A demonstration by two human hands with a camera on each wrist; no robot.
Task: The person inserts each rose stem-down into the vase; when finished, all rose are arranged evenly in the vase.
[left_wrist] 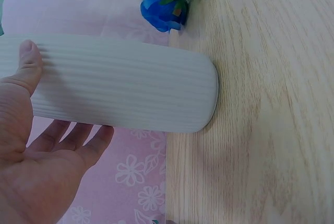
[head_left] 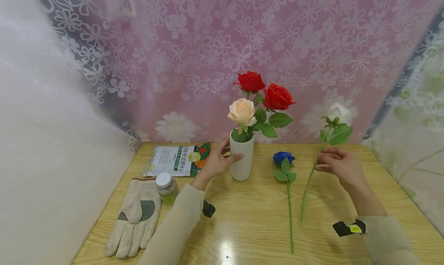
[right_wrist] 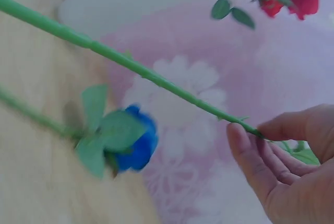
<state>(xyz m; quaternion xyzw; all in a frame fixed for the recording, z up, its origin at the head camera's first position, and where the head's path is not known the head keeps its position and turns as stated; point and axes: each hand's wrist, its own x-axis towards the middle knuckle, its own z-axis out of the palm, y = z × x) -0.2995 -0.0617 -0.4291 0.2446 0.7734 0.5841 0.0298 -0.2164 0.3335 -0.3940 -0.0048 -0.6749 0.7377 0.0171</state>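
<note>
A white ribbed vase [head_left: 241,161] stands upright on the table, holding two red roses [head_left: 278,97] and a peach rose [head_left: 242,112]. My left hand [head_left: 217,159] grips its side, thumb across the front; the left wrist view shows the same hand [left_wrist: 47,151] around the vase [left_wrist: 130,83]. My right hand [head_left: 341,167] pinches the stem of a white rose [head_left: 340,113] below its leaves, the stem slanting down to the left. In the right wrist view the fingers hold the green stem [right_wrist: 156,78]. A blue rose [head_left: 283,157] lies between vase and right hand.
At the left of the wooden table [head_left: 243,226] lie a printed packet [head_left: 173,161] and a pair of gloves [head_left: 135,218], with a white-lidded jar [head_left: 167,189] beside them. A pink floral cloth [head_left: 208,56] hangs behind the table. Translucent sheeting flanks both sides.
</note>
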